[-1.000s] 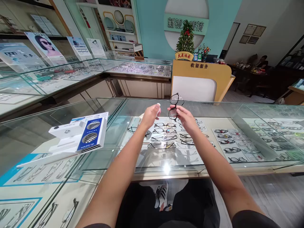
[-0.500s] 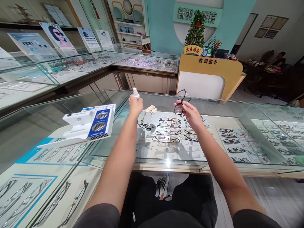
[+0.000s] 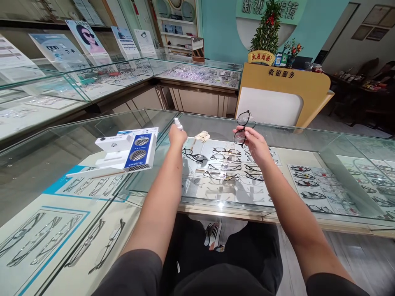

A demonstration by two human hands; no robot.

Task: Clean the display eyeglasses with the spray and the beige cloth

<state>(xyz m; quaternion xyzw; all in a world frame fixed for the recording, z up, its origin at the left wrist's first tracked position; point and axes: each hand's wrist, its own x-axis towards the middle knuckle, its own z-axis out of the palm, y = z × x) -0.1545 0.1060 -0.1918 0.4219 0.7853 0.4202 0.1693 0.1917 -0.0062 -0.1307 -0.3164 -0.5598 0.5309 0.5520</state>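
My right hand [image 3: 253, 142] is closed on a pair of black-framed glasses [image 3: 243, 127], held up on edge above the glass counter [image 3: 277, 139]. My left hand [image 3: 177, 135] is closed round a small white spray bottle [image 3: 177, 123], whose nozzle sticks up above my fingers. A folded beige cloth [image 3: 202, 136] lies on the counter between my two hands. Another pair of black glasses [image 3: 194, 156] rests on the glass just right of my left wrist.
Under the glass lie rows of several frames [image 3: 225, 164]. A white and blue display stand [image 3: 129, 150] sits on the counter to the left. Further glass cases [image 3: 92, 82] run along the left and back. A yellow cashier desk [image 3: 284, 94] stands behind the counter.
My left hand has moved left, away from the glasses, carrying the spray bottle. My right hand still holds the glasses up. The camera has tilted down and leftwards a little.
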